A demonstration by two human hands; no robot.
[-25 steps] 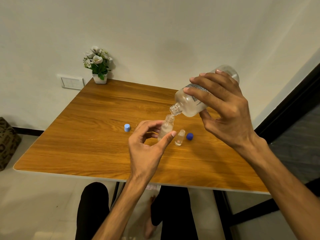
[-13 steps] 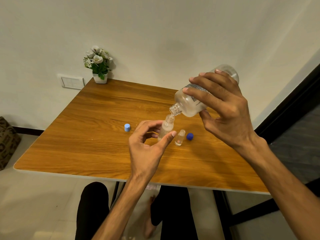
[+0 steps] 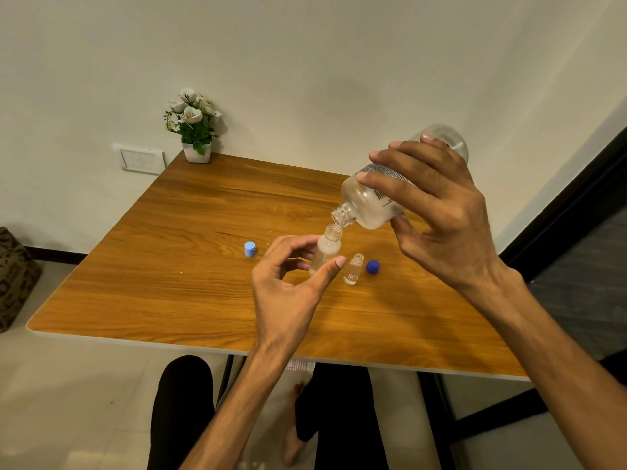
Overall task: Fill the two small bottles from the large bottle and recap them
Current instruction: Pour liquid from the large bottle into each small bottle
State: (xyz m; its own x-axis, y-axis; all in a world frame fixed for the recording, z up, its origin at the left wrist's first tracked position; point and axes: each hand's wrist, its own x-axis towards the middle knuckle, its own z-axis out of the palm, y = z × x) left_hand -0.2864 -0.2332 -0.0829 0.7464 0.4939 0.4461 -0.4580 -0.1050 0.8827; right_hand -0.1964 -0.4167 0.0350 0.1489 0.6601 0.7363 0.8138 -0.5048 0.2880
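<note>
My right hand (image 3: 441, 212) grips the large clear bottle (image 3: 369, 201), tilted mouth-down to the left. Its open neck sits just above the mouth of a small clear bottle (image 3: 326, 247), which my left hand (image 3: 291, 286) holds between thumb and fingers above the wooden table (image 3: 169, 266). A second, smaller open bottle (image 3: 353, 269) stands upright on the table just right of my left thumb. A dark blue cap (image 3: 372, 267) lies beside it. A light blue cap (image 3: 250, 249) rests farther left on the table.
A small white pot of artificial flowers (image 3: 194, 127) stands at the table's far left corner against the wall. A wall socket plate (image 3: 142, 160) is left of it. My legs show below the table's near edge.
Hardly anything differs; both hands hold the same pouring pose, with the large bottle's neck over the small bottle's mouth.
</note>
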